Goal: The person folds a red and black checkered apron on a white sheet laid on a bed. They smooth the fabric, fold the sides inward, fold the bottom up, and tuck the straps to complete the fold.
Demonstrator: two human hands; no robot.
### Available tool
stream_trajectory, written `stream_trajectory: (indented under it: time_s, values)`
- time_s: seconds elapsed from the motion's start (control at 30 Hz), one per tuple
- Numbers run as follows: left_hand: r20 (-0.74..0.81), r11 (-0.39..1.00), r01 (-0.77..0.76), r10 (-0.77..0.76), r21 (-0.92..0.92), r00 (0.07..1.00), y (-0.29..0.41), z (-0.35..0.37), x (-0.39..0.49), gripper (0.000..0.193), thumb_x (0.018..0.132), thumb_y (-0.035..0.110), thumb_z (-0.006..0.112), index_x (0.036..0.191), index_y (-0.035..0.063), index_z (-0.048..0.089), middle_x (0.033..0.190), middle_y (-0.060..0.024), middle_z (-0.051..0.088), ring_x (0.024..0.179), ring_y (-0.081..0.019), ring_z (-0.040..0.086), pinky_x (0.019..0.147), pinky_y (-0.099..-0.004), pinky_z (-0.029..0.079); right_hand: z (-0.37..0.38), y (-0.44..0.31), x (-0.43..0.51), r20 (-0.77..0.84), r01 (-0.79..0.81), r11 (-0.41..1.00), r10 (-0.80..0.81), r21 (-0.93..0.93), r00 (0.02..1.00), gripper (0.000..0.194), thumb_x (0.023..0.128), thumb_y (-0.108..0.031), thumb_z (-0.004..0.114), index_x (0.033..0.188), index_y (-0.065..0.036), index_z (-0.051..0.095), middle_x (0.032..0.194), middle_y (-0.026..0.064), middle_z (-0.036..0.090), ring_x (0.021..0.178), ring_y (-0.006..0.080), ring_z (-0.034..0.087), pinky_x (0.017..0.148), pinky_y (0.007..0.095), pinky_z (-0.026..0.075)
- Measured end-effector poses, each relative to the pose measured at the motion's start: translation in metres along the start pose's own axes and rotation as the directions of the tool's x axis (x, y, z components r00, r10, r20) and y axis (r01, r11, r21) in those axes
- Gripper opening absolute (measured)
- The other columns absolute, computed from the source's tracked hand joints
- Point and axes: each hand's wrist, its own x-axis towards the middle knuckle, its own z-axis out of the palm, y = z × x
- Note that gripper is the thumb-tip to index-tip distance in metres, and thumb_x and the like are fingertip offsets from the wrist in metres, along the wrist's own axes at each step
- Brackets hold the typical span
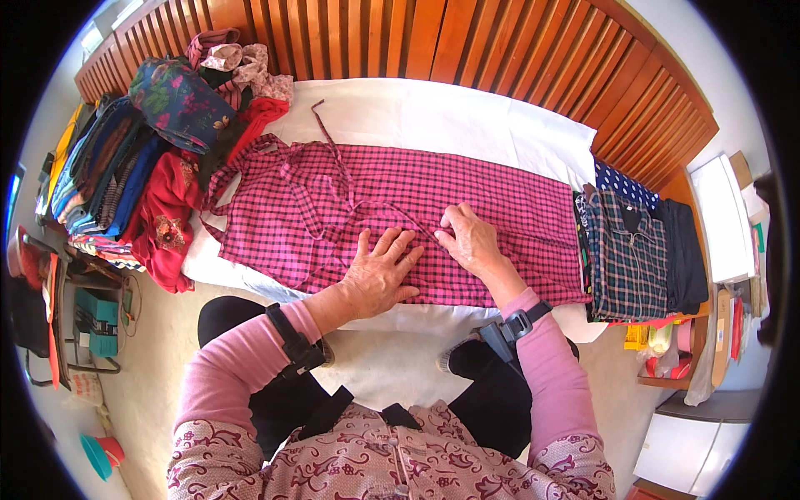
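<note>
A pink-and-black checked apron (525, 212) lies spread out lengthwise before me on a white cloth (425, 112). My left hand (381, 275) rests palm down on its near half, fingers apart. To the right, my right hand (469, 240) has its thumb and fingers bent together at the end of a thin apron tie (400, 212); its fingertips partly hide that end. A looped strap (303, 206) of the same check lies on the left part. Another tie (325, 125) trails over the far edge onto the white cloth.
Folded clothes (112, 169) are stacked at the left, beside a red garment (165, 219) and a floral dark-blue cloth bundle (181, 103). At the right sits a folded plaid shirt (628, 256) next to dark folded trousers (684, 256). A slatted wooden headboard (425, 37) borders the far side.
</note>
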Motion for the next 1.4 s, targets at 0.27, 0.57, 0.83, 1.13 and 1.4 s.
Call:
stream_trajectory:
  time_s: [0.27, 0.57, 0.83, 1.13, 1.4]
  values:
    - [-0.006, 1.000, -0.009, 0.009, 0.023, 1.000, -0.001, -0.003, 0.000, 0.077, 0.091, 0.055, 0.063, 0.151, 0.0112, 0.042, 0.157, -0.0164, 0.033, 0.146, -0.0368, 0.029, 0.110, -0.0699, 0.026, 0.008, -0.009, 0.000, -0.084, 0.166, 0.940, -0.200, -0.299, 0.976, 0.017, 0.089, -0.013, 0.065, 0.098, -0.005, 0.053, 0.094, 0.0120, 0.061, 0.071, 0.0312, 0.067, 0.057, 0.0431, 0.055]
    - [-0.067, 1.000, 0.012, -0.011, 0.014, 0.998, -0.002, 0.000, 0.006, 0.078, 0.088, 0.051, 0.067, 0.146, 0.0035, 0.046, 0.152, -0.0180, 0.040, 0.144, -0.0354, 0.034, 0.111, -0.0674, 0.027, 0.016, -0.009, -0.002, -0.220, 0.150, 0.943, -0.220, -0.296, 0.950, 0.014, 0.089, -0.011, 0.062, 0.099, -0.007, 0.054, 0.095, 0.0105, 0.057, 0.085, 0.0304, 0.065, 0.062, 0.0432, 0.056]
    - [-0.038, 0.998, 0.042, -0.041, 0.038, 0.998, -0.023, 0.005, 0.026, 0.093, 0.087, 0.064, 0.063, 0.156, 0.0092, 0.033, 0.160, -0.0190, 0.029, 0.149, -0.0388, 0.026, 0.117, -0.0650, 0.020, 0.021, -0.014, -0.031, -0.119, 0.244, 0.940, -0.277, -0.237, 0.953, 0.041, 0.088, -0.016, 0.063, 0.125, 0.000, 0.056, 0.121, 0.0159, 0.056, 0.115, 0.0317, 0.055, 0.101, 0.0444, 0.045]
    - [0.002, 0.994, 0.075, -0.075, 0.086, 0.997, -0.026, 0.012, 0.024, 0.094, 0.089, 0.070, 0.055, 0.160, 0.0156, 0.025, 0.164, -0.0190, 0.020, 0.151, -0.0387, 0.019, 0.119, -0.0652, 0.014, -0.022, 0.067, -0.071, -0.022, -0.042, 0.928, 0.036, -0.370, 0.999, 0.062, 0.102, -0.045, 0.049, 0.149, -0.006, 0.041, 0.156, 0.0160, 0.039, 0.147, 0.0310, 0.033, 0.121, 0.0508, 0.024]
    - [0.029, 0.992, 0.085, -0.088, 0.096, 0.996, -0.025, 0.011, 0.025, 0.096, 0.088, 0.072, 0.054, 0.160, 0.0142, 0.026, 0.163, -0.0199, 0.021, 0.152, -0.0384, 0.019, 0.120, -0.0640, 0.011, -0.081, 0.140, -0.098, -0.237, -0.551, 0.760, 0.497, -0.344, 0.835, 0.041, 0.088, -0.023, 0.072, 0.121, -0.003, 0.058, 0.120, 0.0153, 0.062, 0.119, 0.0356, 0.056, 0.096, 0.0521, 0.049]
